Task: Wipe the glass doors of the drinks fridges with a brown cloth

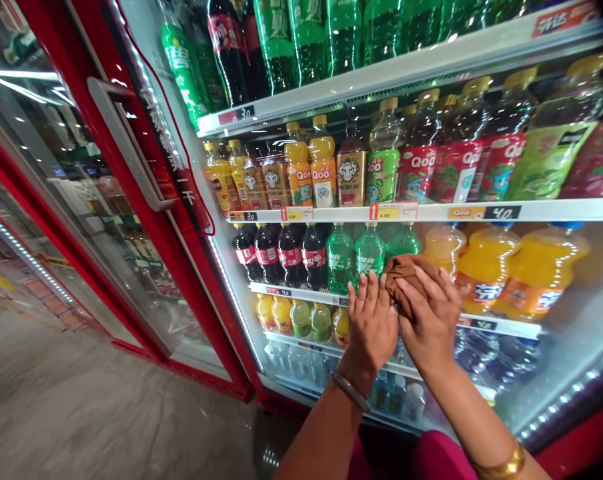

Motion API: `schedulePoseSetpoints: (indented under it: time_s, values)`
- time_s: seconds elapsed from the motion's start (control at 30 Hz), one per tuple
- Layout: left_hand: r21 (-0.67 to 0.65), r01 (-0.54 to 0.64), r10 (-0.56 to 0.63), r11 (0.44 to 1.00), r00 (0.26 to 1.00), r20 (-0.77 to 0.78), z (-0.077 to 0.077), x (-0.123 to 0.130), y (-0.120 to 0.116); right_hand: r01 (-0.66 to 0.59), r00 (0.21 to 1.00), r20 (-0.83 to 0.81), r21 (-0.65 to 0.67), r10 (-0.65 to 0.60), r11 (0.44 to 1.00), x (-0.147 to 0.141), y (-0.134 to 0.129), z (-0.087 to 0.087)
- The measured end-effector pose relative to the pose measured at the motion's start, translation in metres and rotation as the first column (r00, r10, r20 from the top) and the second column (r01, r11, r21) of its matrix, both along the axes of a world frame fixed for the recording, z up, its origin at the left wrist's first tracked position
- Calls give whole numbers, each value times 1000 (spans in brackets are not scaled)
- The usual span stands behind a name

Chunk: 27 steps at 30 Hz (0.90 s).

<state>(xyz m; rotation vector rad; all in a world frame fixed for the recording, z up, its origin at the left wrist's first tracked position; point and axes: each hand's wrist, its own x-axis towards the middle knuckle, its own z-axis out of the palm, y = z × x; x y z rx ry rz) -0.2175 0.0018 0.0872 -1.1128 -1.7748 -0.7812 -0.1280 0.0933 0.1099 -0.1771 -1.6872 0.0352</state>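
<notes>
My right hand (429, 320) is closed over a bunched brown cloth (412, 273), its fingers bent across the fabric. The cloth is in front of the shelf with green and orange soda bottles and seems to press on the cooler's glass front. Just to its left, my left hand (374, 327) lies flat with fingers stretched upward and holds nothing. The two hands almost touch at the thumbs. Part of the cloth is hidden under my right palm. Behind the hands stand green soda bottles (370, 250) and large orange soda bottles (486, 267).
Drink bottles fill several white shelves (541, 211) with price tags. A grey door handle (129, 147) stands out from the red frame at left, beside another glass-fronted cooler (146, 267). Grey floor (131, 420) spreads at lower left.
</notes>
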Motion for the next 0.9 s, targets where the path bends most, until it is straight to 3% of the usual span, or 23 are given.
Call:
schedulePoseSetpoints:
  time_s: [0.13, 0.23, 0.33, 0.43, 0.5, 0.6, 0.7, 0.77, 0.83, 0.9]
  values:
    - [11, 21, -22, 1000, 999, 40, 6, 10, 7, 6, 993, 116, 91, -17, 996, 22, 9, -27]
    - [-32, 49, -48, 998, 999, 23, 10, 16, 8, 42, 987, 152, 59, -51, 997, 50, 25, -41]
    - [-54, 77, -76, 996, 997, 20, 12, 27, 15, 82, 995, 52, -30, -80, 996, 66, 39, -25]
    - [-41, 103, -101, 994, 994, 33, 13, 39, 28, 91, 995, -46, -70, -94, 993, 62, 43, 5]
    - [-30, 107, -106, 994, 994, 32, 12, 43, 36, 84, 996, -26, -53, -86, 995, 55, 40, 12]
    - [-21, 80, -79, 997, 997, 6, 8, 40, 43, 52, 996, 75, -3, -52, 999, 58, 36, -6]
    - [-43, 44, -46, 998, 998, -35, 3, 33, 44, 41, 985, 165, 8, -42, 999, 77, 43, -39]
    - [-60, 35, -37, 998, 998, -43, 2, 31, 43, 66, 985, 160, -21, -62, 998, 93, 53, -49]
    - [-60, 32, -34, 998, 999, -34, 2, 33, 44, 108, 992, 79, -75, -102, 991, 104, 65, -41]
    - [-41, 30, -31, 999, 999, -16, 3, 37, 46, 150, 988, -22, -127, -154, 980, 105, 73, -19]
